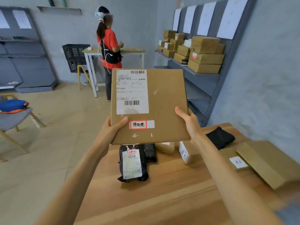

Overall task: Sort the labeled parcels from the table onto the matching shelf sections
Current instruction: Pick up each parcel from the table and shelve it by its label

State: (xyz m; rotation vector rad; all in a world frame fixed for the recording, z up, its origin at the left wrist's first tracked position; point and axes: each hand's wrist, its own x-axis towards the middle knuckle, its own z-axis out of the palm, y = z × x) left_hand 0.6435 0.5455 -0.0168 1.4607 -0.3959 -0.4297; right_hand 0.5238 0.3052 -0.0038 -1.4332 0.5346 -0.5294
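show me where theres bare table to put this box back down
The near stretch of the wooden table, below the black mailer bag and left of the flat brown box, is bare. The far end under the held cardboard box is crowded with small parcels and a black pouch.

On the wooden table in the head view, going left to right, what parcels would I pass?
Black bag parcel with a white label → small white-labelled box → black pouch → flat cardboard box with a handwritten tag.
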